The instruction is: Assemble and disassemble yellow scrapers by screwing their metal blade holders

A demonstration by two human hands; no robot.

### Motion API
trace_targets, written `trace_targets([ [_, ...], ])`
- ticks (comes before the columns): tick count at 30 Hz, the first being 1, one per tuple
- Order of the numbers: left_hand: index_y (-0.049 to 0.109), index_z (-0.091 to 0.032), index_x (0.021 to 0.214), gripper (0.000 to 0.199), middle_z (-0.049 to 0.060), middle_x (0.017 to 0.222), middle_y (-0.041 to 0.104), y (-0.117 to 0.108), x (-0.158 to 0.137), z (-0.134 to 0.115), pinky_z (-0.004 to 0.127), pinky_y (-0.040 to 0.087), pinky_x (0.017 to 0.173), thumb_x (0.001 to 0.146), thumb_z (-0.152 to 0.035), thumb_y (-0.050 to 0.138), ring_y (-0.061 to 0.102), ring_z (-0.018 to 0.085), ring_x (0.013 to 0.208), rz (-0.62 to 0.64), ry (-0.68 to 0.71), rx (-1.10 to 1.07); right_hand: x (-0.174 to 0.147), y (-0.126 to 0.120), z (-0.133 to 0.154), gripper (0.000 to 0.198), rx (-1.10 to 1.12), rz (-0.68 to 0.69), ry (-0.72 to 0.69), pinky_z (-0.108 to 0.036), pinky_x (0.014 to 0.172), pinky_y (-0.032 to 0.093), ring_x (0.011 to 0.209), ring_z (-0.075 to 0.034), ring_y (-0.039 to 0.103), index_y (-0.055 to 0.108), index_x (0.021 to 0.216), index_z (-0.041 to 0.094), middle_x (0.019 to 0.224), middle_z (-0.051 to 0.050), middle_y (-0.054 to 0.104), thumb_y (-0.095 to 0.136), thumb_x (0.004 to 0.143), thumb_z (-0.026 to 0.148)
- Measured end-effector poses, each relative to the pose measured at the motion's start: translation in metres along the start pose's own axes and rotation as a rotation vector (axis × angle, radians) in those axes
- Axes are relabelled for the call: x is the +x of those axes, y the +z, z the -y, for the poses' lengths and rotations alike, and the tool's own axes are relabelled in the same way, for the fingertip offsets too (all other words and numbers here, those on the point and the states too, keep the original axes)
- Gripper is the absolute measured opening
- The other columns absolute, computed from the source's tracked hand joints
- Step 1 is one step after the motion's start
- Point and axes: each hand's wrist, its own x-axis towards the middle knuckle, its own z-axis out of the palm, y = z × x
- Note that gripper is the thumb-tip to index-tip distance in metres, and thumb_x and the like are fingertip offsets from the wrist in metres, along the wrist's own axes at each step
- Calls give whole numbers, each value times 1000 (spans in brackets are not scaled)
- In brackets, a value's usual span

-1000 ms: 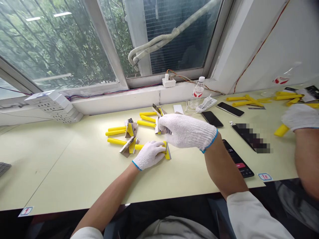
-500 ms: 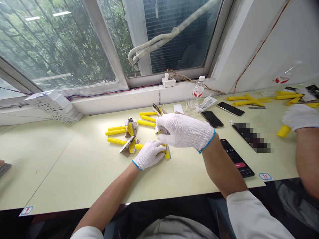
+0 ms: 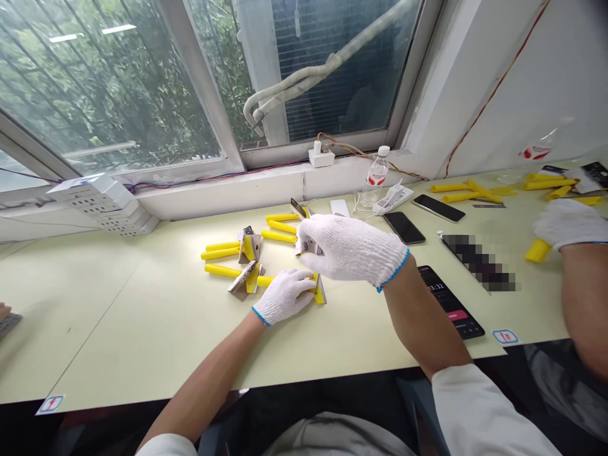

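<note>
Barely changed: right hand edged left.

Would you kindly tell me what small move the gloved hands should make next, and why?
Probably lower the right hand with its small metal piece onto the yellow scraper that the left hand pins to the table; the piece hangs just above it.

Three dark smartphones, one clear plastic water bottle, and three white-gloved hands above the counter.
</note>
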Motion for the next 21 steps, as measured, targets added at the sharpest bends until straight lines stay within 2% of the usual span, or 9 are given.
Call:
trace_targets([
  [4, 74, -26, 108, 16, 5, 121, 73, -4, 1, -2, 37, 46, 83, 107, -25, 58, 66, 23, 97, 33, 2, 10, 2, 4, -2, 38, -23, -66, 83, -37, 93, 61, 102, -18, 70, 69, 124, 10, 113, -8, 71, 65, 106, 44],
  [8, 75, -26, 109, 16, 5, 119, 73, -2, 1, -1, 37, 47, 82, 107, -25, 59, 66, 23, 98, 19, 0, 10, 0, 2, -2, 28, -35, -44, 27, -37, 95, 59, 102, -18, 68, 69, 121, 11, 116, -9, 71, 64, 106, 34],
  [12, 77, -26, 112, 19, 7, 115, 73, 2, 0, 1, 38, 48, 84, 106, -26, 59, 67, 24, 99, 3, 9, -1, -2, 0, -3, 23, -19, -8, -67, -32, 91, 55, 102, -19, 66, 71, 116, 10, 118, -11, 70, 74, 97, 22],
  [14, 77, -26, 111, 18, 7, 116, 73, 1, 1, 1, 38, 49, 85, 106, -25, 59, 67, 24, 100, 1, 9, -8, -1, 3, -5, 29, -12, -27, -70, -32, 89, 55, 99, -19, 67, 70, 119, 10, 118, -12, 70, 76, 96, 27],
  [18, 75, -26, 109, 17, 6, 119, 73, -2, 1, -1, 38, 48, 84, 107, -26, 58, 66, 23, 97, 21, 2, 3, 2, 9, -10, 38, -14, -104, -26, -34, 89, 60, 98, -17, 69, 68, 121, 10, 113, -9, 71, 64, 107, 44],
  [21, 75, -26, 110, 18, 7, 121, 73, -2, 1, -1, 38, 48, 84, 107, -26, 58, 67, 24, 99, 19, 4, 8, 1, 8, -11, 33, -15, -113, -55, -34, 89, 61, 96, -16, 69, 69, 120, 10, 109, -8, 71, 63, 108, 40],
])
